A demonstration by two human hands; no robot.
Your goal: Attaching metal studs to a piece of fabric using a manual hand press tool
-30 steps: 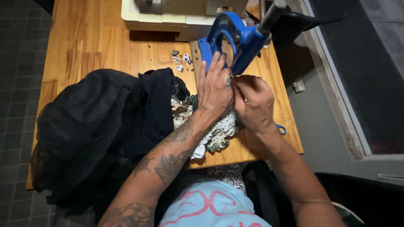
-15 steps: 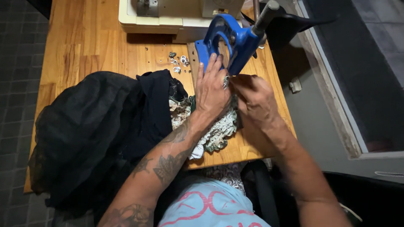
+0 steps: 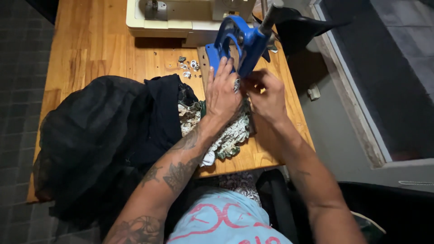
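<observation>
Fingers pinch patterned fabric at blue press on wooden table.

Hidden or unclear, as I saw it: my left hand covered the patterned fabric beneath it. My right hand hid its own fingertips and whatever they pinched. The blue press lost its handle at the top edge. The sewing machine was cut off likewise. Small metal pieces, too tiny to identify.
</observation>
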